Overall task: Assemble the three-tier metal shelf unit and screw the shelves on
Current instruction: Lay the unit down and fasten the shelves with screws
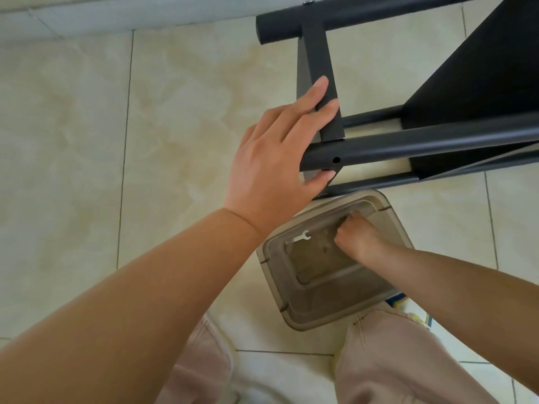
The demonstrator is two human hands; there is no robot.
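The black metal shelf unit [431, 147] lies on its side on the tiled floor, its round tubes running to the right. My left hand [280, 158] grips the end of it: fingers over the flat crossbar [323, 83], thumb under the tube end with a screw hole [336, 160]. My right hand [357, 237] reaches down into a clear plastic bin [294, 310] below the frame, fingers curled at its bottom; what they pinch is hidden. A small white wrench [302, 237] lies inside the bin to the left of that hand.
A black shelf panel [481, 83] fills the upper right. My legs in light trousers [388, 360] stand at the bottom, close to the bin. A grey wall base [116, 16] runs along the top. A blue and yellow item [408, 307] shows beside the bin.
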